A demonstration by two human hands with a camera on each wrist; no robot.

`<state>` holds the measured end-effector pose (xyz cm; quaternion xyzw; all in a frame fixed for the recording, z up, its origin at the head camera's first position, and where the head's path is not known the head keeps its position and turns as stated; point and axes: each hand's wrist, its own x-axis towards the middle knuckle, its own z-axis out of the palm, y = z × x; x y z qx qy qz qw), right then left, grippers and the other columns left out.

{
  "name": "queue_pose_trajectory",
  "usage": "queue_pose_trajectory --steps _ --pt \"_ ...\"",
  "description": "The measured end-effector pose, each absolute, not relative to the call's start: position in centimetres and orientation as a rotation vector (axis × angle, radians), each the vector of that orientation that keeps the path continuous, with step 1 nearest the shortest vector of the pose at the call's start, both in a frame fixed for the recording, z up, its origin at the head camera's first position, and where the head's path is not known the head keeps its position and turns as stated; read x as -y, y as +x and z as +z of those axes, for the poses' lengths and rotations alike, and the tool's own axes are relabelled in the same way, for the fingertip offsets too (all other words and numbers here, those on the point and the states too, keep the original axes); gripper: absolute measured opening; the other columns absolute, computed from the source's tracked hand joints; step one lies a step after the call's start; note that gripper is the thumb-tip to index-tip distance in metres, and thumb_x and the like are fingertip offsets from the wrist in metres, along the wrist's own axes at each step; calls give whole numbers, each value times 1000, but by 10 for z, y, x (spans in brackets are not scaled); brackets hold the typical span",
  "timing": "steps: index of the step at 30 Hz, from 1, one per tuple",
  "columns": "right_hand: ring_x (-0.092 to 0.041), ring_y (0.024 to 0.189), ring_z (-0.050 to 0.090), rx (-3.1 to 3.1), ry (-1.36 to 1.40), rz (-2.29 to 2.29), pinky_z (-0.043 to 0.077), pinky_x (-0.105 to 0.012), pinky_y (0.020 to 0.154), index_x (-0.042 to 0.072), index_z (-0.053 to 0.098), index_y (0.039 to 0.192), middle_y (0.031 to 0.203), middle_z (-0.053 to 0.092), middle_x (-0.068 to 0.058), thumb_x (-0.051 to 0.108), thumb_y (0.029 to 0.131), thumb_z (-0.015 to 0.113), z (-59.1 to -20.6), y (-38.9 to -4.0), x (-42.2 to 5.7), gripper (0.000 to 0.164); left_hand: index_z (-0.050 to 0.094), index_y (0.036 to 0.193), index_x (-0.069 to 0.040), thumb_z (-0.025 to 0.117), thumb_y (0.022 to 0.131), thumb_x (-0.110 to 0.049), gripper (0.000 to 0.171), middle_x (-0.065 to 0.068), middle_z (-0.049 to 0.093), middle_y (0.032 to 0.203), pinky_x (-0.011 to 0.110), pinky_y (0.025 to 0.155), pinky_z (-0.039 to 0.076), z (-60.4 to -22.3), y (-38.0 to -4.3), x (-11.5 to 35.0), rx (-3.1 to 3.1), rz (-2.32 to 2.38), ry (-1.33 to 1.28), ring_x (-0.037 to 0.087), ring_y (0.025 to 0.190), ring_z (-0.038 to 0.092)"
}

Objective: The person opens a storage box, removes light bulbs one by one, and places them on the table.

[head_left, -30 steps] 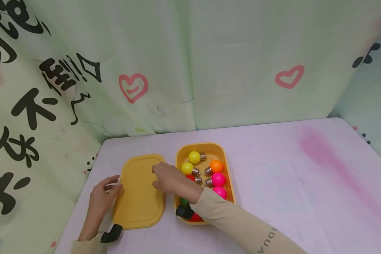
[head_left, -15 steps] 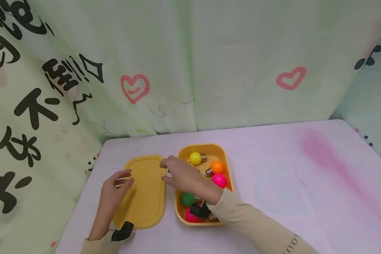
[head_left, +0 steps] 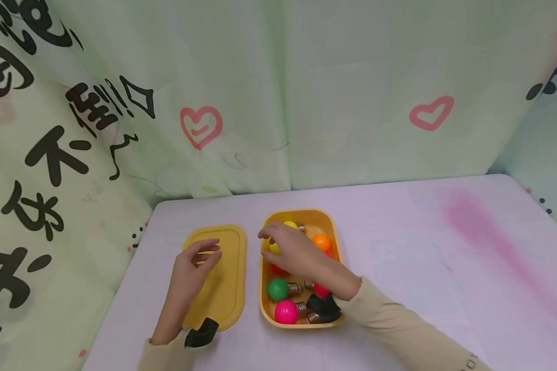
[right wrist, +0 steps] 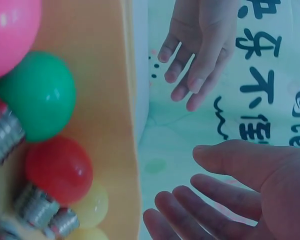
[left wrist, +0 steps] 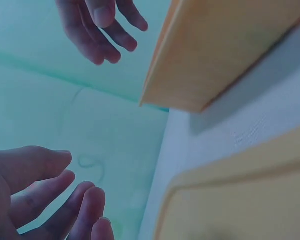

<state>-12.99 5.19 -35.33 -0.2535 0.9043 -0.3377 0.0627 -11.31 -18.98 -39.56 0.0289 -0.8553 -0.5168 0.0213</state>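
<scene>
My left hand (head_left: 196, 268) hovers over the flat yellow lid (head_left: 229, 278), its fingers loosely bent and holding nothing. My right hand (head_left: 294, 250) is above the left side of the yellow box (head_left: 262, 304), fingers relaxed with nothing between them. Inside the box lie coloured light bulbs with metal screw bases. A green bulb (head_left: 277, 289), a pink bulb (head_left: 286, 312) and an orange bulb (head_left: 322, 242) show in the head view. In the right wrist view a red bulb (right wrist: 60, 170) lies beside the green one. My right hand and forearm hide several other bulbs.
The box and lid sit side by side on a table (head_left: 399, 247) with a pale cloth bearing a pink smear. Behind it hangs a light green curtain (head_left: 353, 103) with hearts and black lettering. Black straps circle both wrists.
Both hands have moved right: the right hand from the lid's right edge to over the box, the left from the lid's left edge to over its middle. Lid and box stay put.
</scene>
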Motion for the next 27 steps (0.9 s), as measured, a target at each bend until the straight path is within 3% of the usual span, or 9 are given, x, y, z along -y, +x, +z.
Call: queue_pose_trajectory --steps 16,27 --pt "-31 111 61 -2708 -623 -1059 56 -40 93 2 61 124 123 62 -14 15 92 70 -358 -132 -95 36 68 122 -7 69 93 -12 29 10 69 112 20 79 56 -401 -113 145 2633 -1793 27 24 98 67" --pt "-32 113 61 -2728 -569 -1048 55 -44 95 0 60 126 122 63 -15 18 92 71 -363 -137 -109 40 62 130 -7 71 92 -18 41 11 66 112 30 76 61 -414 -113 130 2635 -1944 38 22 93 68"
